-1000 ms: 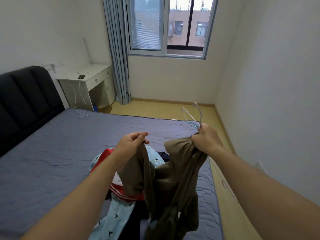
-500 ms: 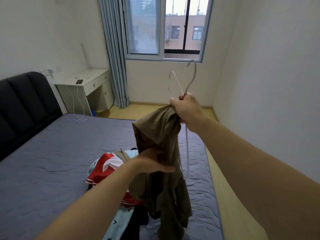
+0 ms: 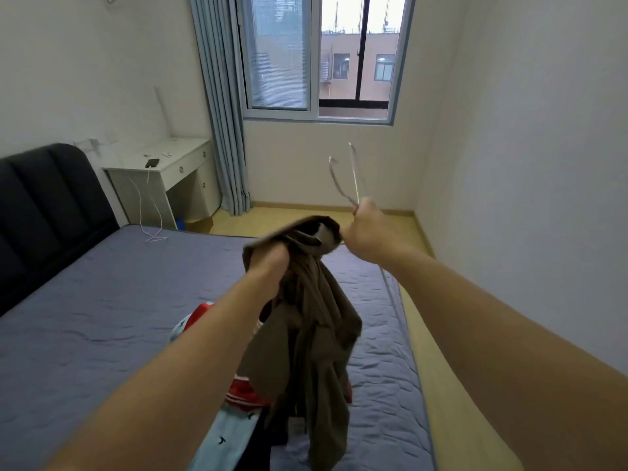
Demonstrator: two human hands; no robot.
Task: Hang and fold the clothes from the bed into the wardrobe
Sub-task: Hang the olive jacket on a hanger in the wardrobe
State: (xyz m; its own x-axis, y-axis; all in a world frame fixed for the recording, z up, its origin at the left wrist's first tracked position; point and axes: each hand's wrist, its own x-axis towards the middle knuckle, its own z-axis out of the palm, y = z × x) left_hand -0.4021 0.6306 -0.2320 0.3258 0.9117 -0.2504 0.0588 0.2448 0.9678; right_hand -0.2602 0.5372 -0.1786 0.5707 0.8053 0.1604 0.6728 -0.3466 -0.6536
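An olive-brown garment (image 3: 316,321) hangs in the air above the bed (image 3: 85,317). My left hand (image 3: 270,263) grips its top edge, fingers buried in the cloth. My right hand (image 3: 367,229) holds a thin wire hanger (image 3: 346,178) just right of the garment's top, hook pointing up; part of the hanger's wire runs down behind my right forearm. Below the garment lies a pile of clothes: a red and white piece (image 3: 243,392) and a light blue patterned piece (image 3: 227,436).
A dark padded headboard (image 3: 44,205) stands at the left. A white desk (image 3: 163,171) with a phone and charging cable is in the far corner beside blue curtains (image 3: 221,107). A strip of wooden floor (image 3: 452,385) runs between the bed and the right wall.
My left hand rose and took hold of the garment's top. My right hand let go of the cloth, shifted right and lower, and now holds only the hanger.
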